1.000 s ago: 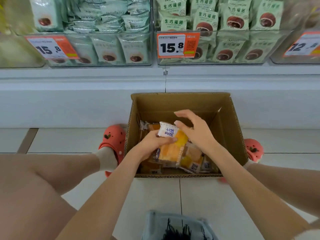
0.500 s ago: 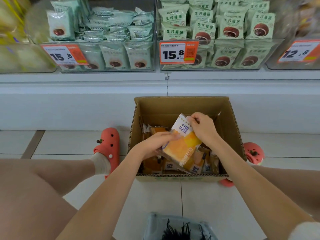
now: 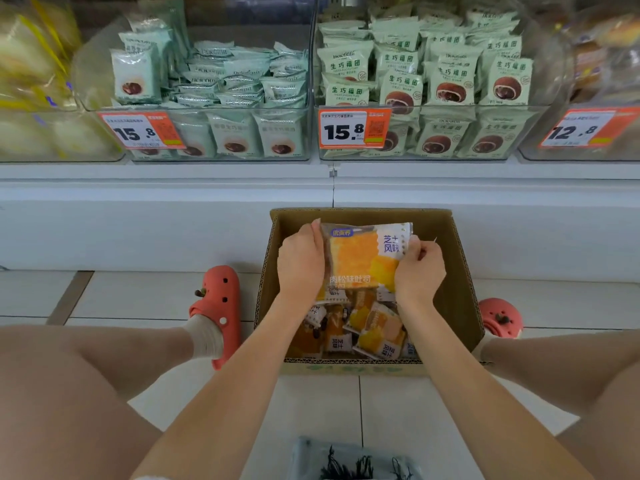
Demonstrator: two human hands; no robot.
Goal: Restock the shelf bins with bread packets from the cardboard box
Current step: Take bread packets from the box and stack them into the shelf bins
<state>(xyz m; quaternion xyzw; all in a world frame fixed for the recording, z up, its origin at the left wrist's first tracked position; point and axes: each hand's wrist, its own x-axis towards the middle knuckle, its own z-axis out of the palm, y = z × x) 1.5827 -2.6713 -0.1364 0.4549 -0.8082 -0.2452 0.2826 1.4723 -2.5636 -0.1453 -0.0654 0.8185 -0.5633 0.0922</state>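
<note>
An open cardboard box [image 3: 457,271] stands on the floor below the shelf, with several orange bread packets [image 3: 374,334] lying inside. Both hands hold one orange and white bread packet [image 3: 360,258] upright above the box. My left hand [image 3: 299,263] grips its left edge. My right hand [image 3: 419,268] pinches its right edge. Clear shelf bins [image 3: 221,133] above hold pale green packets with brown buns printed on them.
Orange price tags [image 3: 353,128] hang on the bin fronts. A white shelf base [image 3: 138,223] runs behind the box. My legs flank the box, with red clogs [image 3: 218,299] on the tiled floor. A grey item [image 3: 349,462] lies near the bottom edge.
The packet was lifted out of the pile and turned to face me. My left hand moved to its left edge and my right hand to its right edge. The view tilted upward.
</note>
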